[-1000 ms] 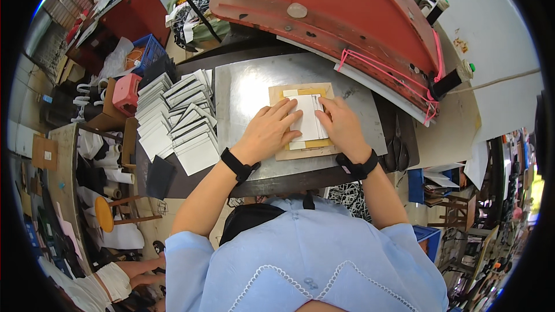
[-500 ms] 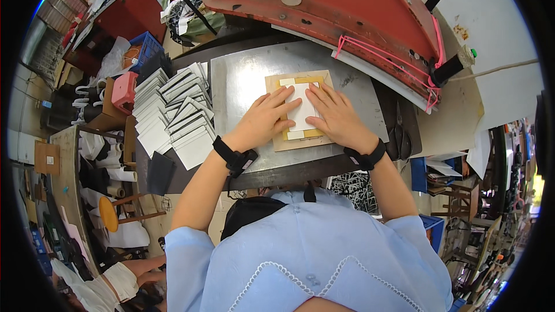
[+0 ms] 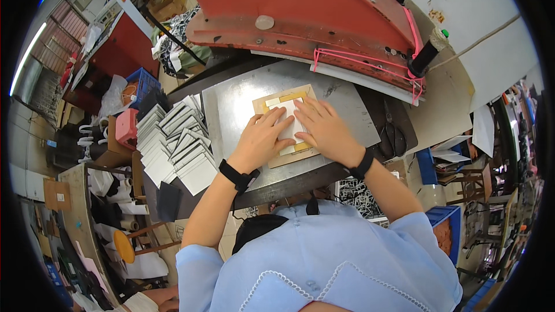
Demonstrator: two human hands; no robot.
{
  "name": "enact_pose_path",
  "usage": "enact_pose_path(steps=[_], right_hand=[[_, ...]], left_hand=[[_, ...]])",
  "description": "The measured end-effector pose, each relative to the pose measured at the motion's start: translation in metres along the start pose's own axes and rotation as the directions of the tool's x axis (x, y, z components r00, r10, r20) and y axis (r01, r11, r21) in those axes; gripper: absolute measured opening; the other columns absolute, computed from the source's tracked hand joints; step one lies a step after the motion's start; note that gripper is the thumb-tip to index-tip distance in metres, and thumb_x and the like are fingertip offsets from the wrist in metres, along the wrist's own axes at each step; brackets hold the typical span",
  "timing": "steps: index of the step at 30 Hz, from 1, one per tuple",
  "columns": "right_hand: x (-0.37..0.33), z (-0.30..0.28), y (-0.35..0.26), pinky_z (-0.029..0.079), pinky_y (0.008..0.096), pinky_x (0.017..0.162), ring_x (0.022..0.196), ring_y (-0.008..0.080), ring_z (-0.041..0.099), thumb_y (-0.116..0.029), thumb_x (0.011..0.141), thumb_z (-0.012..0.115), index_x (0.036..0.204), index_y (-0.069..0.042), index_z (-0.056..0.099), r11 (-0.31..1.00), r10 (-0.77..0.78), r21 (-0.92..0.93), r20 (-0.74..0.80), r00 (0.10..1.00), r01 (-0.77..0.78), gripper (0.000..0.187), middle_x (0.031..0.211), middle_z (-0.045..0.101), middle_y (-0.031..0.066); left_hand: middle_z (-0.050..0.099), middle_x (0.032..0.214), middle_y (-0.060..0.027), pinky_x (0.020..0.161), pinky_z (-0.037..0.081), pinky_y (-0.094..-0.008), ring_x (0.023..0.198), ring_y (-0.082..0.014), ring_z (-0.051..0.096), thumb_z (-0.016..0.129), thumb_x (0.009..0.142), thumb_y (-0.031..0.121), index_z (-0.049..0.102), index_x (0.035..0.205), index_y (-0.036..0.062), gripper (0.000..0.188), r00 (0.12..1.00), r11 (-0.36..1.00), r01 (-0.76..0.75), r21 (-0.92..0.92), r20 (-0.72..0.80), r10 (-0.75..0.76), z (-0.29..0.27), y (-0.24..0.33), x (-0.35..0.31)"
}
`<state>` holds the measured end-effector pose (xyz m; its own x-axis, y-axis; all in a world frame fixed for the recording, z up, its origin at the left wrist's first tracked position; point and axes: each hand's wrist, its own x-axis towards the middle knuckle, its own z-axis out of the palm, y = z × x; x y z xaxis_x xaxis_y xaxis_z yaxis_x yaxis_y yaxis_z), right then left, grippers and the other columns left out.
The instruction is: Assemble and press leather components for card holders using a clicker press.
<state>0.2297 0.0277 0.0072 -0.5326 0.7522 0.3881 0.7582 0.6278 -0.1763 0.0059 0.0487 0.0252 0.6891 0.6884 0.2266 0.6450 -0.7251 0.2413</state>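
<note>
The right hand (image 3: pixel 328 132) has been shifting inward since the earlier frame, its thumb nearing that of the left hand (image 3: pixel 255 143). Both are lying unclenched, fingers spread on the white card (image 3: pixel 289 108), seemingly steadying it. The card is resting over a tan board (image 3: pixel 286 159) on the metal plate (image 3: pixel 231 98), probably for firm backing. Leftward, white pieces (image 3: pixel 182 138) are overlapping on the table (image 3: pixel 298 186), perhaps for easy reach. Beyond, a red frame (image 3: pixel 300 0) is standing.

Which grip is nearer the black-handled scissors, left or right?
Right. The right grip is on the white card, left of the scissors; the left grip is farther away, on the card's left side.
</note>
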Motion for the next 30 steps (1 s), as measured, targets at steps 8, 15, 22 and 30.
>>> enact_pose_path(steps=[8, 15, 22, 30], right_hand=[[-0.025, -0.011, -0.02, 0.039, 0.0421, 0.105, 0.119, 0.0277, 0.054, -0.013, 0.089, 0.06, 0.119, 0.0, 0.061, 1.0, -0.02, -0.024, -0.073, 0.997, 0.019, 0.032, 0.127, 0.061, 0.0116], [-0.038, -0.058, 0.022, 0.037, 0.047, 0.107, 0.123, 0.0384, 0.051, -0.014, 0.087, 0.063, 0.13, 0.003, 0.054, 0.972, 0.199, 0.193, -0.368, 0.908, -0.135, 0.047, 0.131, 0.057, 0.0215], [-0.035, -0.153, 0.14, 0.041, 0.0367, 0.102, 0.119, 0.0247, 0.054, -0.024, 0.091, 0.071, 0.135, 0.004, 0.047, 0.797, 0.603, 0.495, -0.676, 0.424, -0.346, 0.057, 0.126, 0.058, 0.0168], [-0.026, -0.156, 0.149, 0.046, 0.0282, 0.083, 0.093, 0.0138, 0.055, -0.016, 0.086, 0.073, 0.122, 0.001, 0.051, 0.587, 0.771, 0.785, -0.466, 0.435, -0.198, 0.046, 0.106, 0.057, 0.0061]], left_hand=[[0.053, 0.139, -0.0142, 0.109, 0.037, -0.0461, 0.131, -0.0313, 0.05, 0.068, 0.089, 0.039, 0.058, 0.131, 0.0103, 0.052, 1.0, 0.996, -0.024, 0.088, 0.012, 0.023, -0.001, 0.005, 0.006], [0.054, 0.138, -0.0145, 0.111, 0.035, -0.0466, 0.129, -0.0336, 0.05, 0.062, 0.093, 0.035, 0.058, 0.131, 0.0096, 0.045, 0.999, 0.993, -0.016, 0.113, 0.033, 0.012, -0.004, 0.007, 0.003], [0.051, 0.141, -0.0175, 0.11, 0.035, -0.045, 0.131, -0.0353, 0.047, 0.059, 0.096, 0.027, 0.059, 0.13, 0.0059, 0.039, 0.997, 0.999, 0.04, 0.01, -0.073, -0.039, -0.008, 0.01, 0.003], [0.056, 0.135, -0.019, 0.101, 0.043, -0.0425, 0.123, -0.0367, 0.054, 0.066, 0.093, 0.019, 0.065, 0.118, 0.0028, 0.029, 0.97, 0.972, 0.117, -0.201, -0.187, -0.156, -0.059, 0.041, -0.061]])
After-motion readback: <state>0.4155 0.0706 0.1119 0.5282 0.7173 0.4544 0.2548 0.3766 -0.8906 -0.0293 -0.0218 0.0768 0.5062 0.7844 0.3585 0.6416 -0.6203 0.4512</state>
